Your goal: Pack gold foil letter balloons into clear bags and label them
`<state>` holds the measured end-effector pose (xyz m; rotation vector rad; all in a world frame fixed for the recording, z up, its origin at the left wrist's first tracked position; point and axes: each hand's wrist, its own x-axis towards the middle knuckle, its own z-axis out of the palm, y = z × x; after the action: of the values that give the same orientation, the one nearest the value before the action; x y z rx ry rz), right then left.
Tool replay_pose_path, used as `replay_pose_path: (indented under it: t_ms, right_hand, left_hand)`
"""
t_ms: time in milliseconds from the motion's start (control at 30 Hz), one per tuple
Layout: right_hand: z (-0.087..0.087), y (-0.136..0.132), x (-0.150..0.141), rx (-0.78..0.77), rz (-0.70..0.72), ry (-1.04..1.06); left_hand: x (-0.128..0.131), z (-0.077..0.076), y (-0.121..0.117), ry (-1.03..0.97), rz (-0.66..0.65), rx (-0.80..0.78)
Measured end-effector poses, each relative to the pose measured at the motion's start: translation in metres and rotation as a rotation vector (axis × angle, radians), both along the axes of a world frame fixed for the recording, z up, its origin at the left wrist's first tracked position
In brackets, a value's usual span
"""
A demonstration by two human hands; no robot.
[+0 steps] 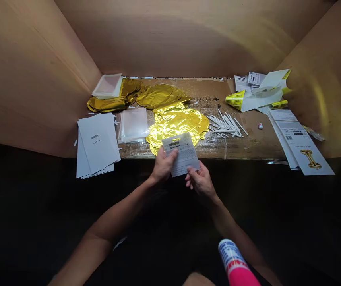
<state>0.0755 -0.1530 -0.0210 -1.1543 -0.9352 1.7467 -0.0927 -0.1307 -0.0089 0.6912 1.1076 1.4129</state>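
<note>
Between both hands is a printed packaging card [182, 157], tilted, with small text and a slot near its top edge. My left hand [163, 165] pinches its left side, thumb on the printed face. At the lower right corner, my right hand [202, 180] grips it between thumb and fingers. Just behind the card lie shiny gold foil balloons [179, 123], flat and overlapping. White straws [225, 125] are heaped to their right. Clear plastic sleeves [134, 125] rest to their left.
White cards [97, 143] are stacked at the left edge, near more sleeves [107, 85] on gold foil [107, 104]. On the right lie printed balloon cards [313, 159] and curled yellow label sheets [260, 97]. Cardboard walls [188, 39] enclose the surface. A pink-and-white cylinder [234, 262] stands low in front.
</note>
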Motion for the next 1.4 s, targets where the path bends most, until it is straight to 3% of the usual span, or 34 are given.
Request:
replay_pose_path:
  t_ms: [133,200,300,400,433,500,667,767,900,1033,1200,1267,1333,1400]
  right_hand:
    - [-0.007,-0.007,0.01,-0.001,-0.243,0.058]
    - [-0.01,-0.004,0.017,-0.024,-0.319,0.033]
    - [-0.017,0.002,0.025,-0.061,-0.393,-0.03]
    - [-0.028,0.004,0.03,-0.045,-0.352,-0.045]
    - [-0.032,0.004,0.03,-0.037,-0.319,-0.047]
    - [-0.04,0.003,0.029,-0.027,-0.276,-0.06]
    - [-0.049,0.004,0.029,0.038,-0.366,-0.116]
    - [-0.051,0.006,0.033,0.058,-0.342,-0.126]
    - [-0.056,0.003,0.035,0.108,-0.288,-0.154]
    - [-0.064,0.001,0.03,0.146,-0.338,-0.185]
    - [-0.046,0.008,0.041,0.136,-0.292,-0.353]
    - [-0.03,0.015,0.05,0.278,-0.302,-0.555]
    - [-0.015,0.027,0.053,0.556,-0.288,-0.776]
    - [-0.005,0.041,0.051,0.811,-0.149,-0.962]
  left_hand:
    - [0.016,-0.012,-0.005,0.163,-0.307,0.037]
    - [0.016,-0.016,-0.002,0.419,-0.281,0.088]
    - [0.009,-0.018,0.014,0.94,-0.203,0.33]
    - [0.003,-0.021,0.033,1.167,-0.502,0.617]
    - [0.003,-0.023,0.038,1.185,-0.594,0.657]
    - [0.006,-0.027,0.044,1.191,-0.654,0.663]
    - [0.016,-0.035,0.048,1.099,-0.528,0.601]
    - [0.018,-0.036,0.051,1.084,-0.509,0.594]
    - [0.016,-0.034,0.054,1.14,-0.522,0.599]
    - [0.021,-0.031,0.049,1.269,-0.478,0.613]
    - [0.026,-0.026,0.067,1.36,-0.501,0.659]
    - [0.021,-0.025,0.087,1.344,-0.581,0.687]
    - [0.014,-0.024,0.109,1.337,-0.647,0.716]
    - [0.007,-0.026,0.125,1.348,-0.674,0.735]
